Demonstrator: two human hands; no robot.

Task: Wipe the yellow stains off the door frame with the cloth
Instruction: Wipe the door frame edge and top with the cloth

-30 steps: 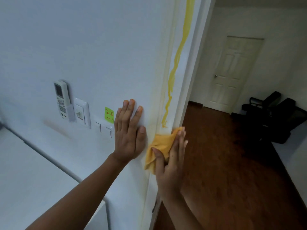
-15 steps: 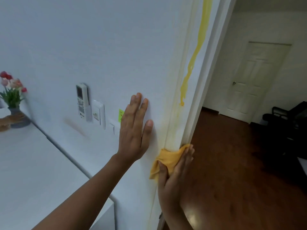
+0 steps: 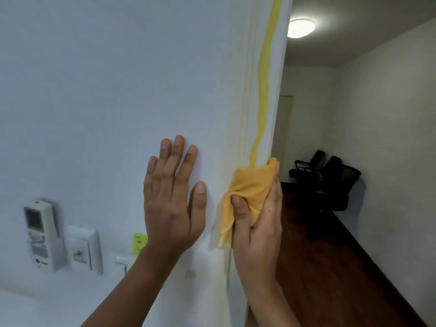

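At centre frame: soft, light orange cloth (image 3: 251, 197) pressed on white door frame (image 3: 276, 109) below yellow streak (image 3: 263, 90).
Right hand (image 3: 257, 223) grip pinches bunched cloth, best held there; left hand (image 3: 172, 199) spread flat.

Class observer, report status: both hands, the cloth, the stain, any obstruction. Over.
Left hand flat on wall. Right hand pinches yellow cloth at foot of yellow stain on door frame. Nothing blocking.

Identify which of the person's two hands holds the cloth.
The right hand: it grips the orange cloth against the door frame below the yellow stain. The left hand lies flat on the wall, holding nothing.
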